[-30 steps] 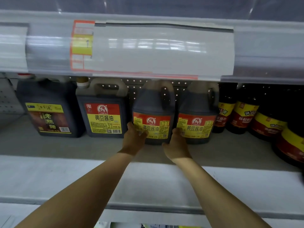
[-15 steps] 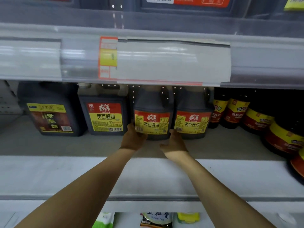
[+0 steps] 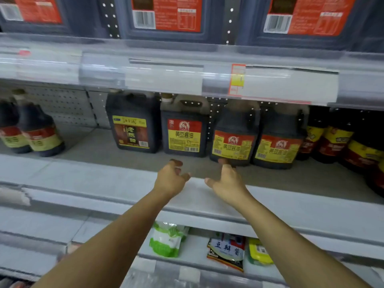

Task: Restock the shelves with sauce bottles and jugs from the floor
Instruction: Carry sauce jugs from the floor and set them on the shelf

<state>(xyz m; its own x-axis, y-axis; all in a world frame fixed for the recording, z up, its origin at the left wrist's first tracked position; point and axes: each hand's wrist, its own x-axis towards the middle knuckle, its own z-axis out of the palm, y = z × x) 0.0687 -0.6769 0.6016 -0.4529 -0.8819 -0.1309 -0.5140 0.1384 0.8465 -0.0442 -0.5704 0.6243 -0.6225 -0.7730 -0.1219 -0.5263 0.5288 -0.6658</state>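
Two dark soy sauce jugs with red and yellow labels stand side by side on the grey shelf (image 3: 99,146): one jug (image 3: 233,134) on the left, its twin (image 3: 279,138) on the right. My left hand (image 3: 171,177) hovers over the shelf's front edge with loosely curled fingers, holding nothing. My right hand (image 3: 226,181) is open, and its fingertips reach up to the base of the left jug. A square soy sauce jug (image 3: 184,129) and a dark vinegar jug (image 3: 133,125) stand further left.
Sauce bottles (image 3: 31,129) stand at the far left and more bottles (image 3: 336,140) crowd the right end. The shelf rail above (image 3: 166,77) carries price tags, with large jugs (image 3: 166,15) on top. Pouches (image 3: 227,251) lie on the shelf below.
Both hands have let go of the two jugs and drawn back toward the shelf's front edge. The view has shifted left and upward, bringing the upper shelf's jugs into sight.
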